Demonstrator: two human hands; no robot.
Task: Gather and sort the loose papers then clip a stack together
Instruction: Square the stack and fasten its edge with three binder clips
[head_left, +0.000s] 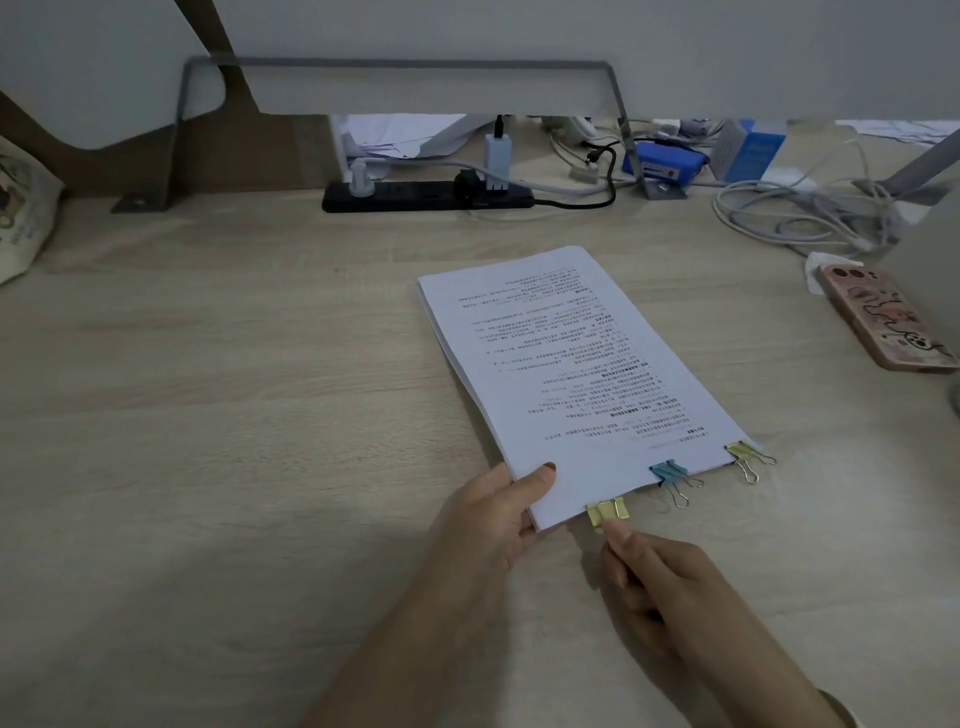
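The stack of papers (576, 364) lies flat on the tabletop (234, 389), right of centre. It is turned at a slant, so its long edges run from near left to far right, and its printed text is upside down to the camera. Three clips sit along its near short edge. A gold binder clip (608, 512) bites the near-left part of that edge, a blue binder clip (670, 472) sits at the middle, and a second gold clip (742, 451) is at the right corner. The wire handles of the last two stick out toward the person.

The left hand (493, 525) grips the stack at its near-left corner, with the thumb on the top sheet and the fingers (524, 530) curled beneath the edge. The right hand (654, 577) reaches in from below, its thumb and forefinger pinched together at the near side of the first gold clip. They seem to hold its handles, though these are hidden behind the fingertips.

A phone (883, 317) in a pink patterned case lies face down well to the right of the papers. At the far edge of the tabletop a black power strip (426, 196) carries several plugs. Right of it are a tangle of white cables (805, 218) and a blue box (665, 163).
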